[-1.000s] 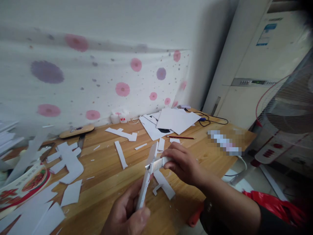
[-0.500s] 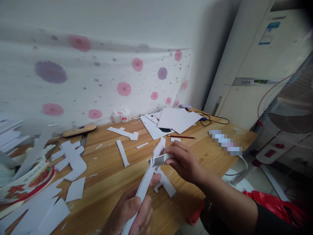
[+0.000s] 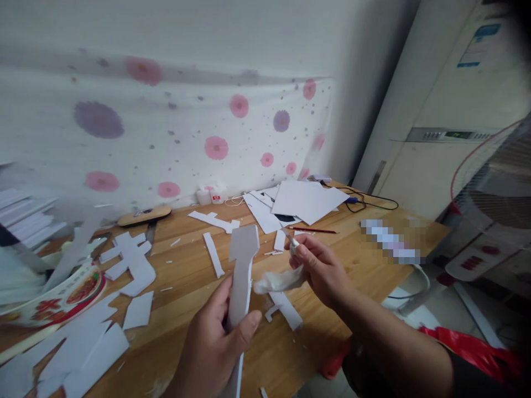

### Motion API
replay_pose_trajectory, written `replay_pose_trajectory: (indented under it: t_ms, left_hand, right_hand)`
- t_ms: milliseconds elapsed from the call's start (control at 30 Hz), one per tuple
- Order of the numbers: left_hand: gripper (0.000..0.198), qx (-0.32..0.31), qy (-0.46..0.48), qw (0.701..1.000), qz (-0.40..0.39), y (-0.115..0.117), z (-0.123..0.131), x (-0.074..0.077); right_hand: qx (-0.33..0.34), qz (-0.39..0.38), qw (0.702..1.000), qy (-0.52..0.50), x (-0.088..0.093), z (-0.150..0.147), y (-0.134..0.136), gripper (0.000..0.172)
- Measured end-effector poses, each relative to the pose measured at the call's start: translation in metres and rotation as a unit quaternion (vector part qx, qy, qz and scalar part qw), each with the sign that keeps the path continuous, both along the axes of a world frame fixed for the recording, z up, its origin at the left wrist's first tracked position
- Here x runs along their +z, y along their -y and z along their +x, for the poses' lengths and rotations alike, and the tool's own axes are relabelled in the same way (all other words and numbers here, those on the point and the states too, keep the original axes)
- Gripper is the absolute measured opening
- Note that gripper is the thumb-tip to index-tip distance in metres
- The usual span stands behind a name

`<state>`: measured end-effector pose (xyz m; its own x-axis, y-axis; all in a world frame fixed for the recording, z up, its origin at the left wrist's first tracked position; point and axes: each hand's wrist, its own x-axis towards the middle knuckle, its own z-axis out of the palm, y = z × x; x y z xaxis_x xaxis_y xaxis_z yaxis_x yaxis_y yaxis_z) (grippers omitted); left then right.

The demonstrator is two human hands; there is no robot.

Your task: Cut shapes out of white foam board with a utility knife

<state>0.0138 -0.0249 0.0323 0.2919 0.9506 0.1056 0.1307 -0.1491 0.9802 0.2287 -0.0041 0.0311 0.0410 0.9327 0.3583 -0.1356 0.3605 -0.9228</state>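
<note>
Within left grip (image 3: 211,342), pinched white strip (image 3: 240,282), wide end up, long axis perhaps steep.

smooth matt white strip (image 3: 241,276), metallic blade (image 3: 287,235), satiny grained wood tabletop (image 3: 178,318), glossy red bundle (image 3: 468,348)

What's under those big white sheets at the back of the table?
Another white sheet with a dark patch pokes out beneath the big sheets. The rest is covered, so I can't tell.

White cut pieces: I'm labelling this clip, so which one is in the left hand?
The long piece with the wider top end, raised between the thumb and fingers of the left hand; the nearby ones lie on the table.
</note>
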Motion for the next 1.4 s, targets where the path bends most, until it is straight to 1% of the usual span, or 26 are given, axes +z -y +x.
replay_pose_trajectory:
  t_ms: [100, 167, 267, 333, 400, 467, 567, 633, 733, 800, 967, 1100, 1200, 1333, 1400]
  left_hand:
    - [0.064, 0.038, -0.070, 0.996, 0.030, -0.004, -0.003, -0.007]
    - [0.068, 0.058, -0.105, 0.992, 0.044, -0.006, -0.006, -0.011]
    - [0.066, 0.061, -0.161, 0.983, 0.065, -0.007, -0.008, -0.011]
    - [0.062, 0.040, -0.169, 0.983, 0.062, -0.006, -0.006, -0.007]
    - [0.058, 0.020, -0.124, 0.991, 0.042, -0.004, -0.002, -0.001]
    - [0.053, 0.016, -0.059, 0.998, 0.019, 0.000, 0.002, 0.006]
    - [0.047, 0.029, 0.005, 1.000, -0.010, 0.005, 0.008, 0.013]
    - [0.045, 0.013, 0.038, 0.999, -0.026, 0.007, 0.008, 0.014]
    - [0.046, -0.031, 0.075, 0.996, -0.038, 0.007, 0.006, 0.011]
    - [0.047, -0.047, 0.082, 0.995, -0.042, 0.006, 0.004, 0.009]
    - [0.053, -0.029, 0.098, 0.993, -0.065, 0.009, 0.003, 0.009]
    - [0.056, -0.053, 0.093, 0.990, -0.091, 0.011, 0.002, 0.009]
    - [0.056, -0.084, 0.099, 0.987, -0.099, 0.009, -0.001, 0.004]
    - [0.051, -0.144, 0.159, 0.968, -0.130, 0.005, -0.002, -0.005]
    - [0.049, -0.157, 0.198, 0.956, -0.148, 0.004, -0.002, -0.008]
  right_hand:
    - [0.025, -0.039, 0.997, -0.057, 0.000, -0.006, 0.000, 0.035]
    - [0.040, -0.059, 0.995, -0.066, 0.002, -0.011, 0.002, 0.038]
    - [0.083, -0.069, 0.994, -0.015, 0.004, -0.017, 0.006, 0.040]
    - [0.115, -0.037, 0.991, 0.062, 0.006, -0.019, 0.009, 0.039]
    - [0.126, 0.015, 0.981, 0.147, 0.006, -0.020, 0.012, 0.036]
    - [0.121, 0.067, 0.968, 0.208, 0.007, -0.021, 0.013, 0.032]
    - [0.108, 0.117, 0.953, 0.256, 0.007, -0.023, 0.014, 0.029]
    - [0.096, 0.146, 0.946, 0.275, 0.008, -0.025, 0.014, 0.031]
    - [0.080, 0.181, 0.937, 0.287, 0.009, -0.029, 0.014, 0.034]
    - [0.072, 0.201, 0.933, 0.290, 0.010, -0.031, 0.014, 0.034]
    - [0.064, 0.231, 0.924, 0.298, 0.011, -0.033, 0.014, 0.034]
    - [0.058, 0.238, 0.922, 0.300, 0.011, -0.032, 0.013, 0.035]
    - [0.059, 0.252, 0.919, 0.296, 0.012, -0.030, 0.011, 0.035]
    - [0.034, 0.265, 0.914, 0.306, 0.012, -0.027, 0.009, 0.038]
    - [0.022, 0.264, 0.911, 0.316, 0.012, -0.025, 0.008, 0.040]
